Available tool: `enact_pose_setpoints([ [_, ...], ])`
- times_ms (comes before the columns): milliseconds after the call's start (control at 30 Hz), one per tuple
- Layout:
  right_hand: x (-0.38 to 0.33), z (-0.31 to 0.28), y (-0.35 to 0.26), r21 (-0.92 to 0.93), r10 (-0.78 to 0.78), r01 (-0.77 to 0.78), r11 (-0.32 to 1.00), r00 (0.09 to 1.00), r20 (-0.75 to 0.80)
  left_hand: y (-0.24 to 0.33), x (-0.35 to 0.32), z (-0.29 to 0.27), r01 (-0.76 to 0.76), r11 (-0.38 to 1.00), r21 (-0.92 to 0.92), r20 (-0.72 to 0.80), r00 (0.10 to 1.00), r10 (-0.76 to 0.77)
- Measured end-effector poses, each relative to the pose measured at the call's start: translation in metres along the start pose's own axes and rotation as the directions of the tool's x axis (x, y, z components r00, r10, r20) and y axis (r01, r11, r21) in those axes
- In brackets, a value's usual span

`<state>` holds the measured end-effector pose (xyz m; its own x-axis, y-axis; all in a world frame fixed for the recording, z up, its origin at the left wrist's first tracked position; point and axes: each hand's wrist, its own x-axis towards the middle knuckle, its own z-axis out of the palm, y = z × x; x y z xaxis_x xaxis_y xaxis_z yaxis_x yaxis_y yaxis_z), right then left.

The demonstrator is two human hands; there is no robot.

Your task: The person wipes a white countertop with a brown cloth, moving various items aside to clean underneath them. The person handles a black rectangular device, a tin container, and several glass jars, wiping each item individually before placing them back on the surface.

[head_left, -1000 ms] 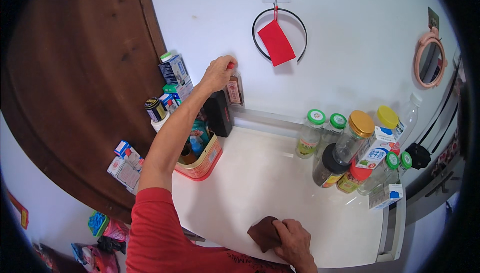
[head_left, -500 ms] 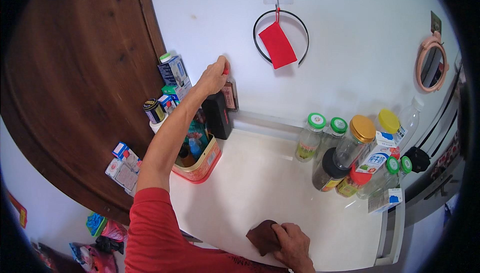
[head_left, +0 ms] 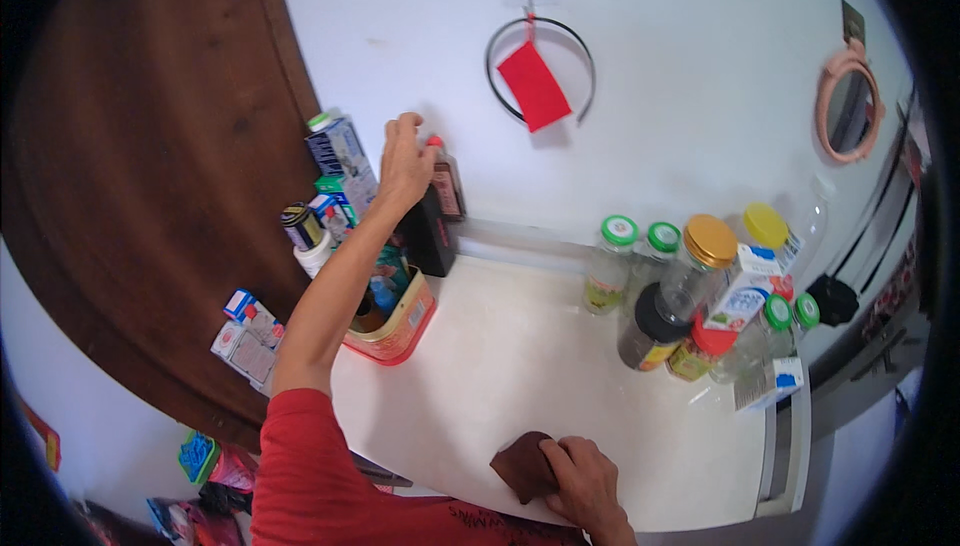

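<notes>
My left hand (head_left: 405,166) is stretched out to the back left corner, its fingers apart and nothing in them. Just right of it stands a flat bottle of dark liquid with a red cap (head_left: 447,186), upright against the wall. Below the hand is a tall black box (head_left: 430,236), partly covered by my wrist. Near the front edge of the white tabletop (head_left: 500,356), my right hand (head_left: 587,486) grips a folded dark brown cloth (head_left: 524,466) that rests on the surface.
A pink and cream basket (head_left: 400,331) of bottles stands left, with boxes (head_left: 345,161) behind it. Clustered at right are glass jars (head_left: 610,266) and milk cartons (head_left: 742,291). A red pouch (head_left: 535,88) and a round mirror (head_left: 850,111) hang on the wall.
My left hand has let go of the bottle's red cap and drawn slightly left, its fingers opening. My right hand and the cloth stay nearly in place. The view has shifted slightly.
</notes>
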<state>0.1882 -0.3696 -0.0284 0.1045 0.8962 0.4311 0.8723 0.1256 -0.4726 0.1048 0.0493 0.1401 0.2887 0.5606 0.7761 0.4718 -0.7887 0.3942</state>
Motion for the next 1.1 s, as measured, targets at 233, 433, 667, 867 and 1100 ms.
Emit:
enact_pose_setpoints([
  [233, 0.004, 0.003, 0.001, 0.000, -0.009, 0.009, 1.000, 1.000, -0.006, 0.068, -0.113, 0.051, 0.002, 0.905, -0.425, 0.342, 0.926, 0.159],
  [433, 0.001, -0.008, -0.003, -0.032, -0.007, 0.012, 0.999, 0.989, 0.150, 0.121, -0.163, 0.119, 0.314, 0.854, -0.415, 0.534, 0.844, -0.051],
  [667, -0.002, -0.008, -0.002, -0.031, -0.068, 0.071, 0.997, 0.994, 0.081, 0.162, -0.170, 0.137, 0.134, 0.862, -0.488, 0.131, 0.988, -0.080],
  [867, -0.005, 0.002, 0.001, -0.084, -0.096, 0.098, 0.992, 0.995, 0.020, 0.232, -0.160, 0.119, -0.073, 0.812, -0.579, 0.145, 0.971, 0.191],
  [1100, -0.009, 0.011, 0.002, -0.122, -0.136, 0.130, 0.984, 0.990, -0.045, 0.242, -0.163, 0.129, 0.210, 0.727, -0.654, 0.349, 0.936, 0.044],
])
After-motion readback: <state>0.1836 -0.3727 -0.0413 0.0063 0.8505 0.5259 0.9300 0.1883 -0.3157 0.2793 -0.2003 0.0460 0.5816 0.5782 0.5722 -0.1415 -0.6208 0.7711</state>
